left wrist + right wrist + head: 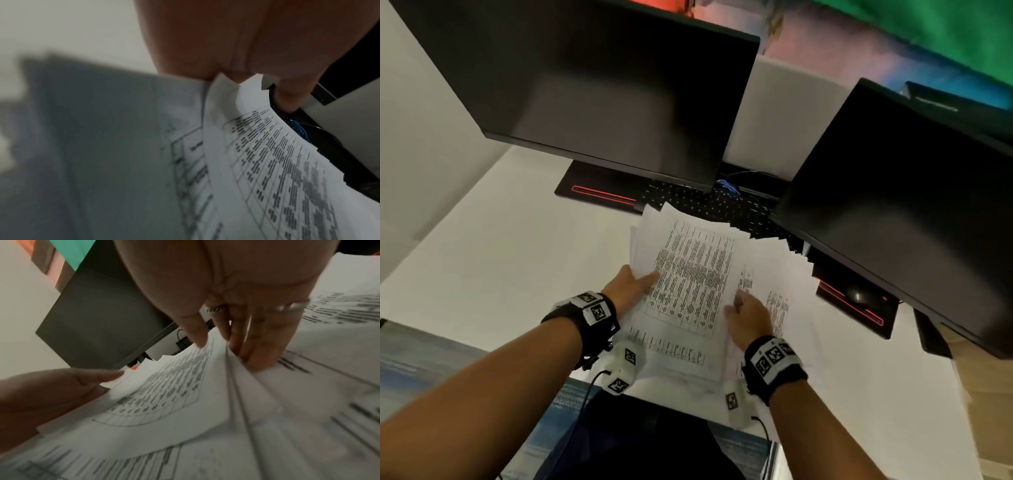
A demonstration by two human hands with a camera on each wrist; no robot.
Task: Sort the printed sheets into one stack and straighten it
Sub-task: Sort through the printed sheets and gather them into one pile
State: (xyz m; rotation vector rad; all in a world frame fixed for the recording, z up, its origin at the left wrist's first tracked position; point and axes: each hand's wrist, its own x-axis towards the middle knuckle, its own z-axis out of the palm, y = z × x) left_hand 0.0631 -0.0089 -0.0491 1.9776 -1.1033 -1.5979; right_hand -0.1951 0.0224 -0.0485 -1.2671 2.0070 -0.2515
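Printed sheets (695,274) with tables of text lie fanned out on the white desk (500,257) in front of me. My left hand (642,281) grips the left edge of an upper bundle, thumb on top; in the left wrist view those sheets (267,162) run into the hand (236,68) at their corner. My right hand (739,305) holds the bundle's right edge. In the right wrist view its thumb (195,332) lies on the top sheet (164,394) and its fingers (259,350) are tucked beneath. More sheets (787,270) spread out to the right.
Two dark monitors (602,85) (911,205) hang over the back of the desk. A black keyboard (709,202) lies just behind the papers, partly covered by them. A mouse (859,294) sits on the right monitor's base. The desk's near edge (571,377) is close to my wrists.
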